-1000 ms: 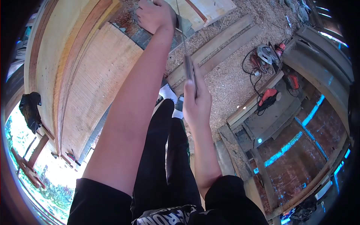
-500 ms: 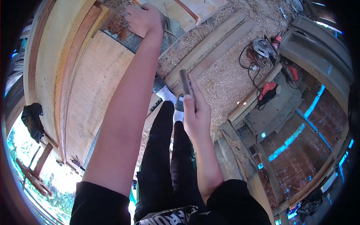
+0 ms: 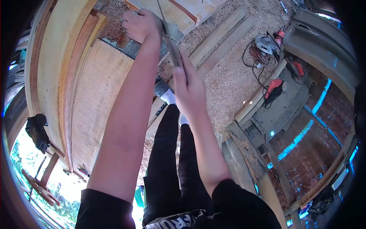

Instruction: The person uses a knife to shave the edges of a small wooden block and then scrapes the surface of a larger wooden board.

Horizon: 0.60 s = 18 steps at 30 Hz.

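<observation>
Sawdust floor (image 3: pixel 228 76); right hand (image 3: pixel 188 89) fisted round thin flat saw (image 3: pixel 173 51); left hand (image 3: pixel 142 24) clamps plank (image 3: pixel 131 47).

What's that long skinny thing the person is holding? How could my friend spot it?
Find the big curved wooden wall on the left; the left hand rests at its top end. Right beside it the right hand grips the long thin tool, seemingly a hand saw: a slim straight handle and narrow blade, unlike the chunky red and grey power tools on the sawdust floor.

Bright daylight, blown out white below the black cloth (image 3: pixel 37 131); blue glare far right of it; fisheye bending, dark corners.
</observation>
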Motion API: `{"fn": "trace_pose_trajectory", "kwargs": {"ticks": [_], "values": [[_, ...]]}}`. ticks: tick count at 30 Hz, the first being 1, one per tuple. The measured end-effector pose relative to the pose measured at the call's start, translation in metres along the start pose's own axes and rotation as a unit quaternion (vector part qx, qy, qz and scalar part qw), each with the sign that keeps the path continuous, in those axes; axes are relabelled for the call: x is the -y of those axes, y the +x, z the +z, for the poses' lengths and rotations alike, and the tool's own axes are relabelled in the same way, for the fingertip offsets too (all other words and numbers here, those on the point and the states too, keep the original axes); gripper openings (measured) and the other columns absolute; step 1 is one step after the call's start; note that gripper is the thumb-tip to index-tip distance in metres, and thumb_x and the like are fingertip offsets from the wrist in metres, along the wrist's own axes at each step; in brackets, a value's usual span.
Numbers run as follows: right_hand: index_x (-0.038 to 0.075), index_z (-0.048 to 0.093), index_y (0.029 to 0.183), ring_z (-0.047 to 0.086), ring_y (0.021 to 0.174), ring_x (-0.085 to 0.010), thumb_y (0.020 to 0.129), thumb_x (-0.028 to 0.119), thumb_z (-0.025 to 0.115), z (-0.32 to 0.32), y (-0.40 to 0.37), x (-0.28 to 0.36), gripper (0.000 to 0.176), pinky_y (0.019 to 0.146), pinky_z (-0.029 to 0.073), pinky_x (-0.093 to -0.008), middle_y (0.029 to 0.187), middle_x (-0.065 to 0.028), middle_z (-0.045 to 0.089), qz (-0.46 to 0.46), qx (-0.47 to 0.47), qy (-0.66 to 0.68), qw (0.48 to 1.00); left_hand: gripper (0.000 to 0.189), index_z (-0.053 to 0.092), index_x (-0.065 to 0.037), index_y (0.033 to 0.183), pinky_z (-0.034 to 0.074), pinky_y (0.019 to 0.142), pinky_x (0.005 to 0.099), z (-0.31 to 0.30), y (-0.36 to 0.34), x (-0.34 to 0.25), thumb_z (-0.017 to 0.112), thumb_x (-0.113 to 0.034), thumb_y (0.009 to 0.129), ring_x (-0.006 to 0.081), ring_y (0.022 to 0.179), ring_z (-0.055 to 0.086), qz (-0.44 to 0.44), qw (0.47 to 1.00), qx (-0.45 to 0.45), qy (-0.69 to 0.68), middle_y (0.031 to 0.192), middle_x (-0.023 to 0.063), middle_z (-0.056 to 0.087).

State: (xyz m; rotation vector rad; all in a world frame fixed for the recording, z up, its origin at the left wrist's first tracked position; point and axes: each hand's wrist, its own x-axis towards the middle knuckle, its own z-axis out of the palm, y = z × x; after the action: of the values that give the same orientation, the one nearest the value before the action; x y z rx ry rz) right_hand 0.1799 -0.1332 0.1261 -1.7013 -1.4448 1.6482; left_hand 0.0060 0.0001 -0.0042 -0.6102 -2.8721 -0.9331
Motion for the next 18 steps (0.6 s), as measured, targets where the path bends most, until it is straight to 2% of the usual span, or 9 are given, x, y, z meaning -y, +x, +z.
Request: {"fn": "trace_pose_trajectory", "kwargs": {"ticks": [1,3,6,9,12,16,18], "values": [[0.006,0.045,0.156,0.071,0.074,-0.026,0.105,0.023,0.051,0.003,0.001,-0.003,0.053,0.074,0.054,-0.0316,0.094,-0.0178,0.073,-0.001,-0.001,0.001,1.0,0.032,0.057,-0.002,0.116,0.047,0.092,0.0559,-0.002,0.001,0.0,0.053,-0.028,0.096,0.0434,0.101,0.064,0.002,1.0,0.0,0.0,0.11,0.0248,0.063],[0.008,0.048,0.154,0.071,0.072,-0.0276,0.104,0.023,0.053,0.009,0.003,-0.017,0.052,0.072,0.054,-0.0318,0.081,-0.015,0.07,-0.035,-0.032,0.031,0.998,0.034,0.057,-0.001,0.116,0.048,0.093,0.0558,-0.001,0.001,-0.003,0.053,-0.028,0.097,0.0435,0.102,0.064,-0.014,1.0,0.014,0.016,0.11,0.025,0.063],[0.01,0.05,0.152,0.071,0.074,-0.0289,0.104,0.025,0.053,-0.003,-0.05,-0.041,0.051,0.073,0.054,-0.0346,0.08,-0.0164,0.069,-0.046,-0.04,0.046,0.997,0.034,0.057,0.0,0.114,0.048,0.093,0.0555,0.001,0.004,0.001,0.052,-0.028,0.096,0.0437,0.103,0.064,-0.014,1.0,0.024,0.011,0.111,0.0251,0.064],[0.01,0.05,0.152,0.07,0.07,-0.0273,0.104,0.025,0.053,-0.005,-0.045,-0.036,0.051,0.071,0.054,-0.0337,0.081,-0.0168,0.07,-0.027,-0.04,0.0,0.999,0.033,0.057,0.0,0.114,0.048,0.094,0.055,-0.001,0.003,0.0,0.052,-0.028,0.097,0.0432,0.103,0.064,-0.008,1.0,0.028,0.007,0.111,0.0245,0.064],[0.011,0.049,0.154,0.07,0.067,-0.023,0.103,0.024,0.054,0.008,0.012,-0.017,0.053,0.068,0.052,-0.0308,0.08,-0.0156,0.069,-0.039,-0.033,0.023,0.998,0.033,0.057,0.0,0.114,0.048,0.094,0.0549,-0.004,0.002,-0.003,0.052,-0.028,0.097,0.0428,0.104,0.064,-0.009,1.0,0.023,0.015,0.112,0.0237,0.064],[0.012,0.05,0.154,0.069,0.067,-0.023,0.103,0.025,0.054,0.0,-0.021,-0.033,0.052,0.069,0.053,-0.0317,0.079,-0.0148,0.069,-0.03,-0.036,0.024,0.999,0.032,0.057,-0.001,0.114,0.048,0.094,0.0546,-0.007,0.0,-0.005,0.052,-0.028,0.097,0.0421,0.105,0.064,-0.019,0.999,0.049,0.013,0.112,0.0231,0.064],[0.013,0.051,0.153,0.069,0.068,-0.0263,0.103,0.027,0.055,-0.004,-0.046,-0.049,0.052,0.07,0.053,-0.0348,0.082,-0.0152,0.07,-0.021,-0.03,0.06,0.998,0.032,0.057,-0.002,0.113,0.048,0.095,0.0546,-0.004,0.002,-0.002,0.052,-0.028,0.096,0.0422,0.105,0.064,-0.011,0.999,0.035,0.006,0.112,0.023,0.064]]}}
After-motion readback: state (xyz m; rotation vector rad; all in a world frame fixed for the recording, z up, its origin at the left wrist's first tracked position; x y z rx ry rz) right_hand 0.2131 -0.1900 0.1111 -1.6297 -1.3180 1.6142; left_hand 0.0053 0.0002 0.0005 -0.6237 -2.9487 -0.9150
